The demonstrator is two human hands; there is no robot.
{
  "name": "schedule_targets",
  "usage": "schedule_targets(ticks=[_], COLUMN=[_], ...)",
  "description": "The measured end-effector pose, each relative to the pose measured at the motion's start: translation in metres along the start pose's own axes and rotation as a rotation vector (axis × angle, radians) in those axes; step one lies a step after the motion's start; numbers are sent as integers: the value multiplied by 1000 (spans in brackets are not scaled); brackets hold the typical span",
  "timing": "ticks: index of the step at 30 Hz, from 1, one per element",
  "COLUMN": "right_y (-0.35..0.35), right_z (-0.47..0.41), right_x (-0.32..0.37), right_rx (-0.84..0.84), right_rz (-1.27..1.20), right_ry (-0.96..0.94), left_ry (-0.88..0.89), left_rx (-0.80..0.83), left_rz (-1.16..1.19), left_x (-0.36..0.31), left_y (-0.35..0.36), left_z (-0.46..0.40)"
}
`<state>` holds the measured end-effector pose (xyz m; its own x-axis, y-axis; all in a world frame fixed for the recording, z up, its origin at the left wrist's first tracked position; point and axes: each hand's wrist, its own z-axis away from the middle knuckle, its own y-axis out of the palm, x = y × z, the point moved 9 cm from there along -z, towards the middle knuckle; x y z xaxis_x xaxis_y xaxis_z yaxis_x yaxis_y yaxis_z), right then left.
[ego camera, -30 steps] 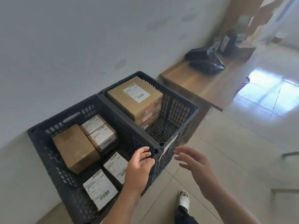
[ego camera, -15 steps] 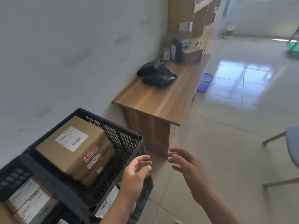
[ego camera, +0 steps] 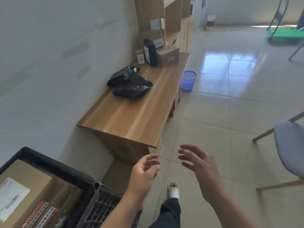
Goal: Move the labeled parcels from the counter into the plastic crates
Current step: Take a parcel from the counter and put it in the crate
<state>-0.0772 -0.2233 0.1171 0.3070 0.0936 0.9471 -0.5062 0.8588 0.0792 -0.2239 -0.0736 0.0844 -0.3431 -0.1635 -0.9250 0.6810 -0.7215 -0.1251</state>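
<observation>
A black plastic crate fills the lower left, with a large labeled cardboard box inside it. My left hand floats just right of the crate, fingers relaxed and empty. My right hand hangs beside it over the floor, fingers spread, holding nothing. Ahead, the wooden counter carries two black bagged parcels in its middle. At its far end stand an upright black parcel, a labeled cardboard box and a small box.
A blue waste basket stands on the tiled floor right of the counter. A grey chair sits at the right edge. A green cart is far back right. Wooden shelving rises behind the counter. My slippered foot is below.
The view has swung right and forward, from the crates toward the counter. Both hands have left the crate rim and now hang in the air, still empty.
</observation>
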Motion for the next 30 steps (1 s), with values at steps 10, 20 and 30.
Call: schedule_targets(ticks=[10,20,30], right_y=[-50,-35,52], right_z=[-177,-319,-494], right_x=[77,112,111], right_rx=[-64,19,350], right_rz=[48,40,185], right_ry=[32,68,213], left_ry=[-118,-291,-573], left_rx=[37,-259,-500], left_rz=[-46,108,957], left_x=[-49,-70,-47], left_y=[82,24,20], left_z=[-200,-379,-515])
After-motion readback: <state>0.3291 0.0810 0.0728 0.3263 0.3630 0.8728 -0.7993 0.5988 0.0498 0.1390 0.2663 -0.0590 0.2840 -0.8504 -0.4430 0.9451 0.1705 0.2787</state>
